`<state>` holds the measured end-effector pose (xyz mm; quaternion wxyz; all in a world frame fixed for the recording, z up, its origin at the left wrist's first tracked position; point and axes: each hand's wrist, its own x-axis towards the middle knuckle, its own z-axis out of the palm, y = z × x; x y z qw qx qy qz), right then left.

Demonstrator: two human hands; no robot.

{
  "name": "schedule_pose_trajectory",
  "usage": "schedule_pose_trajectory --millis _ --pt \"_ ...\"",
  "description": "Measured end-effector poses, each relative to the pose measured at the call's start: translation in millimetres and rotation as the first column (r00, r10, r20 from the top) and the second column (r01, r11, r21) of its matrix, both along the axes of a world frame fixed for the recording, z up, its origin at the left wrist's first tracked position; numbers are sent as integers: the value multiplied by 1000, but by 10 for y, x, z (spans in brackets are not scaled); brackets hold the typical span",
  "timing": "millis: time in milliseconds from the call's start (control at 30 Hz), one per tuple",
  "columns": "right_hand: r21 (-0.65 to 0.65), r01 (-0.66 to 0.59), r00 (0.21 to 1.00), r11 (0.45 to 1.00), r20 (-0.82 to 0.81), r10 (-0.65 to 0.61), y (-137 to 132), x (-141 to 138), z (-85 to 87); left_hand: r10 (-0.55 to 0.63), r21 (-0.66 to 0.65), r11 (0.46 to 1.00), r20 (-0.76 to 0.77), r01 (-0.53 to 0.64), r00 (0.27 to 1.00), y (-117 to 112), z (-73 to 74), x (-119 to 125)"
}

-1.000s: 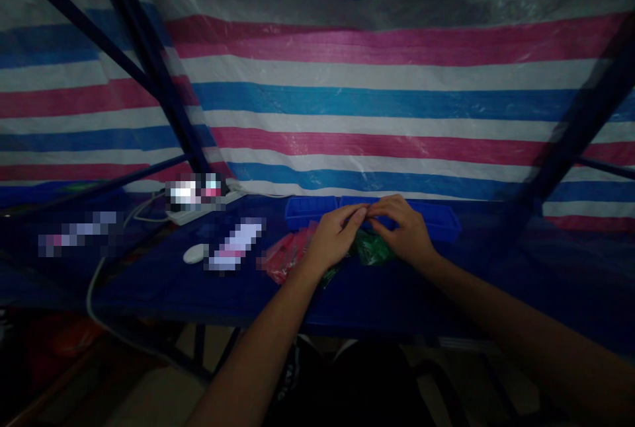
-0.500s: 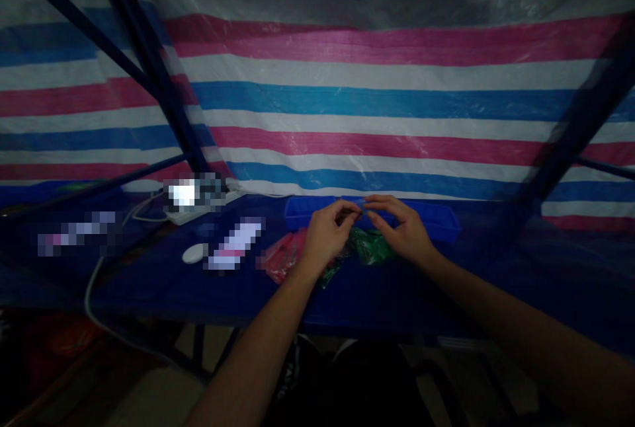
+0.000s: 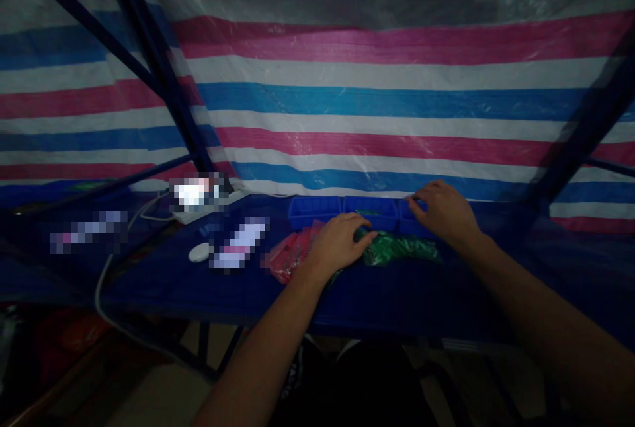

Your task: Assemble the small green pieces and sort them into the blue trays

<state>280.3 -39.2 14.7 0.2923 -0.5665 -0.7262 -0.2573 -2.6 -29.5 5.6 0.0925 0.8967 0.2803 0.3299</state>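
Note:
My left hand [image 3: 342, 242] lies low over the left end of a heap of green plastic bags [image 3: 401, 248]. Its thumb and bent forefinger are apart, with a dark gap between them. Red plastic bags [image 3: 290, 255] lie left of that wrist, partly under the forearm. Over the right compartment of a blue divided tray [image 3: 317, 213] hovers my right hand [image 3: 444, 212]. Its fingers are curled toward the thumb, and anything between their tips is too small or hidden to make out. Some green shows in the tray's middle compartment.
A white oval object [image 3: 200, 252] and a blurred-out phone-like device [image 3: 241, 243] lie on the blue table [image 3: 387, 308] to the left. Behind them is a white power strip [image 3: 213, 207] with a cable [image 3: 102, 281]. Blue metal posts [image 3: 173, 103] frame a striped sheet [image 3: 377, 103].
My hands have moved apart from their meeting point above the tray. The left came down to the green bags; the right went rightward over the tray's right compartment. The view shifted slightly.

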Motion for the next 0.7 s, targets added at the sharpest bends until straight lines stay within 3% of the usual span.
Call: schedule_pose_trajectory --millis 100,200,300,400,500,600,700 --pt "-3 147 987 989 60 -147 3 144 -16 0 -7 1000 -3 0 1000 14 -18 -8" --pt "-48 153 987 987 53 -151 -1 145 -46 25 -5 1000 6 -25 1000 31 -15 -13" --pt "-50 19 999 999 -35 -20 -11 48 -39 54 2 999 27 -54 998 52 -24 -12" --pt "-45 -212 972 976 -117 206 -74 -154 9 119 14 993 73 -120 990 82 -48 -15" --pt "-66 -436 892 897 -159 422 -196 -465 25 166 5 986 144 -168 976 107 -51 -32" --pt "-194 -652 757 733 -129 640 -313 -807 -44 182 -8 983 210 -184 961 107 -22 -52" --pt "-261 -731 666 631 -68 743 -366 -1048 -167 202 -32 979 247 -200 948 91 11 -60"
